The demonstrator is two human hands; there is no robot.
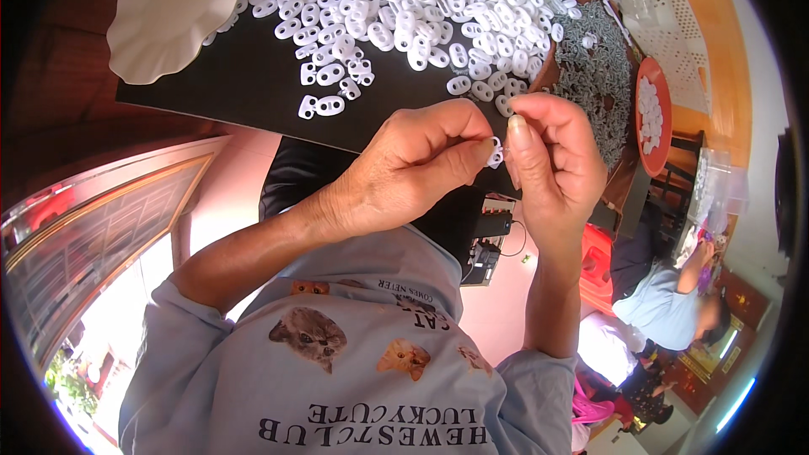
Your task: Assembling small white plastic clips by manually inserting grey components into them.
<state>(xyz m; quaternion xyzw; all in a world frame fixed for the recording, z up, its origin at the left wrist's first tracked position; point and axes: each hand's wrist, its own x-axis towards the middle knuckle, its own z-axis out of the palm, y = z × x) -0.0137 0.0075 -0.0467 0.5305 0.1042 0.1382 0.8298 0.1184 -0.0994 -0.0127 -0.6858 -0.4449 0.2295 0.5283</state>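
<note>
At centre frame, the left hand (pixel 413 164) and right hand (pixel 552 156) meet, both pinching one small white plastic piece (pixel 496 154) between thumb and fingertips. The step looks like fitting or pressing that piece together. The next move likely calls for firm, aligned finger pressure. The pile (pixel 421 0) of pieces lies at upper centre on a black board (pixel 244 76).

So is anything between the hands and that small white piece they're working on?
Nothing visible: the left hand and the right hand both pinch the small white plastic piece directly between their fingertips, above the edge of the black board.
</note>
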